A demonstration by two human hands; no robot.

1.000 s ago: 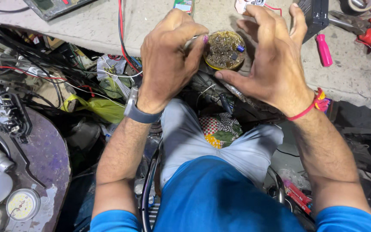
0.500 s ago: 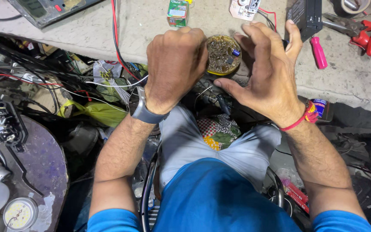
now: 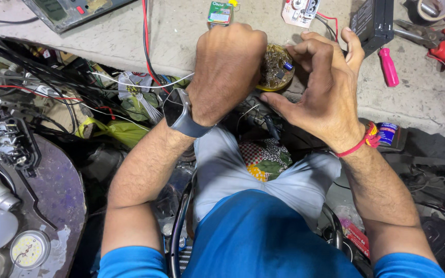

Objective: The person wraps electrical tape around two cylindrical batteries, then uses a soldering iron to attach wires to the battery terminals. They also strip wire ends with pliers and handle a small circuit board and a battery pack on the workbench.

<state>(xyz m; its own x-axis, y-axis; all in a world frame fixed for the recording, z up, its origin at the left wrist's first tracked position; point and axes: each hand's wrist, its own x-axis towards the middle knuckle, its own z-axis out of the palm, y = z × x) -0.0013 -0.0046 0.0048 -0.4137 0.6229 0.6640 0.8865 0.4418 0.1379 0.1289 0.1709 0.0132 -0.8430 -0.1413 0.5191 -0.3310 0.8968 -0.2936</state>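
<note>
Overhead, small green label card (image 3: pixel 219 12) just beyond left hand (image 3: pixel 227 67).

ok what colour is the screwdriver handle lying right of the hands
Pink, on the screwdriver in the head view, beside the right hand.

We have one view only, from the head: it looks steeply down, close over both forearms, facing the tabletop (image 3: pixel 130 41) edge ahead.

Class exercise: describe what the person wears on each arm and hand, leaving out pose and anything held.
Both hands are bare, without gloves. The left wrist carries a dark smartwatch on a grey band. The right wrist has a red thread bracelet. Short blue sleeves cover the upper arms.
</note>
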